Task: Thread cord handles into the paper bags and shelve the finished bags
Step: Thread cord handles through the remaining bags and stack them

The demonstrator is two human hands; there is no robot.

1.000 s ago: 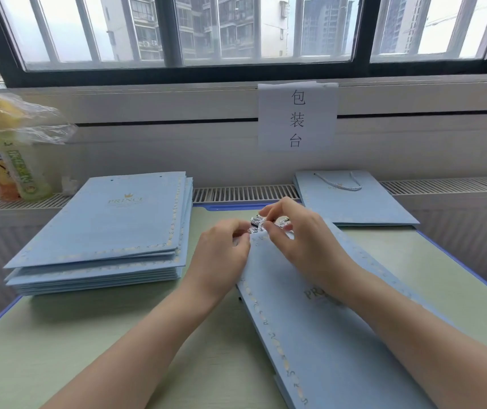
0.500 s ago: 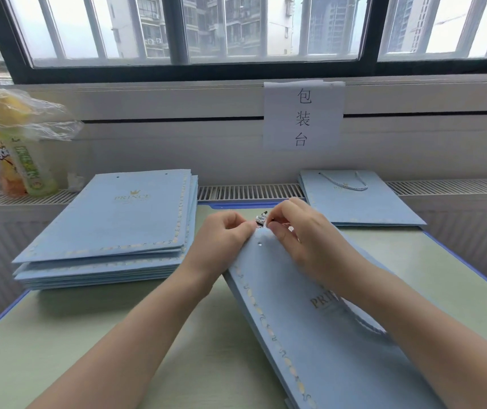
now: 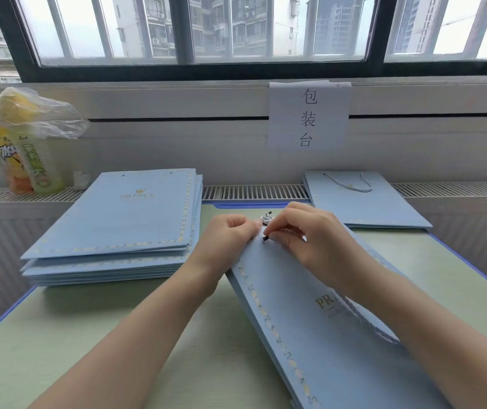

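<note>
The black-tipped twisted cord point(image 3: 283, 231) is pinched by the right hand point(image 3: 310, 240), its tip just beside the flat pale-blue paper bag point(image 3: 310, 320)'s punched hole; the bag's top edge is gripped by the left hand point(image 3: 230, 234).

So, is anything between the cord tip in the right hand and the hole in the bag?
Nothing visible. The right hand pinches the cord's black tip right at the bag top edge; the left hand holds that edge. The hole itself is hidden.
</note>
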